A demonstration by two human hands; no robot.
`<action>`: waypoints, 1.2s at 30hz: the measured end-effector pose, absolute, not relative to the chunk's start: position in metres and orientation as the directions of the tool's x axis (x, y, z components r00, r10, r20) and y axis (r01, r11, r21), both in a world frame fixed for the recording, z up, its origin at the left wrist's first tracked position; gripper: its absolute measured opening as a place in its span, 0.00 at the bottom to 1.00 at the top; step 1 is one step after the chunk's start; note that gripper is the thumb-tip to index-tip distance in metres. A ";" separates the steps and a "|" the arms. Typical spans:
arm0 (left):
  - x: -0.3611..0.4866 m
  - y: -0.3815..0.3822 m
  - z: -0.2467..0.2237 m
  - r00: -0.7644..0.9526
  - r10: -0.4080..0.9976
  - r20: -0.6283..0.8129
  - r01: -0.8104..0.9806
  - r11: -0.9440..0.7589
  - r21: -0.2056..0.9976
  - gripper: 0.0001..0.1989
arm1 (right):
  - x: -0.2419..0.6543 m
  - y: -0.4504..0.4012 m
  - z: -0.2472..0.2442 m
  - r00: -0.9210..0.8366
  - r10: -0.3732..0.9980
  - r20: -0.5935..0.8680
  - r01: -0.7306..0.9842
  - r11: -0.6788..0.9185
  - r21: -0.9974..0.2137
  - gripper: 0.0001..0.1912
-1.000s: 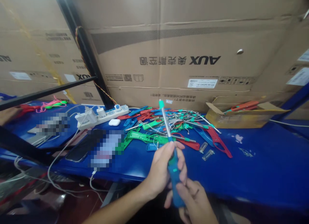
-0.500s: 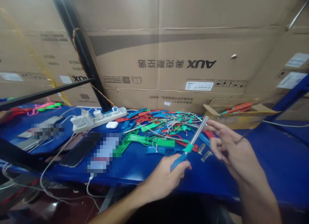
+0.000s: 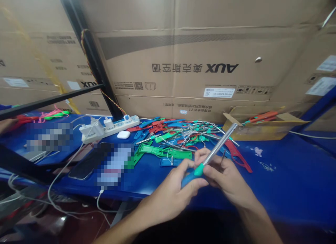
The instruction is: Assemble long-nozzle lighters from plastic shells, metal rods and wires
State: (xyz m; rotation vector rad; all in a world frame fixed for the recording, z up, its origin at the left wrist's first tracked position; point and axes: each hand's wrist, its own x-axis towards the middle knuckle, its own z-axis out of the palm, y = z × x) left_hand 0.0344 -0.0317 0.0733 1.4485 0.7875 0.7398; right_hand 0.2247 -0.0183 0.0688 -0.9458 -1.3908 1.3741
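A long-nosed lighter [image 3: 219,146] with a metal tube, green collar and blue handle points up and to the right. My left hand [image 3: 181,186] is closed round its handle. Around the collar, the fingers of my right hand [image 3: 225,177] are pressed against the lighter, the thumb near the tube's base. A thin dark rod [image 3: 223,155] sticks up from between my right fingers; its kind cannot be made out. Just beyond lie loose lighter parts, with a green handle shell [image 3: 168,152], a blue shell [image 3: 168,162] and a red shell [image 3: 238,155] among them.
An open cardboard box [image 3: 259,130] with orange lighters stands at the back right. To the left are a white power strip [image 3: 115,127], a white earbud case [image 3: 123,134], phones [image 3: 90,160] and cables. Tall cartons back the blue table [image 3: 294,181]. Another person's hand [image 3: 6,126] shows far left.
My right hand has moved left and down from beside the tube's tip to the collar, closing on the lighter. My left hand still holds the handle. The view has shifted slightly.
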 end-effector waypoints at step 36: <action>0.016 0.010 0.075 -0.076 0.967 0.245 -0.541 -0.246 0.804 0.14 | 0.170 -0.037 0.040 -0.262 0.620 0.739 0.595 0.707 -0.382 0.17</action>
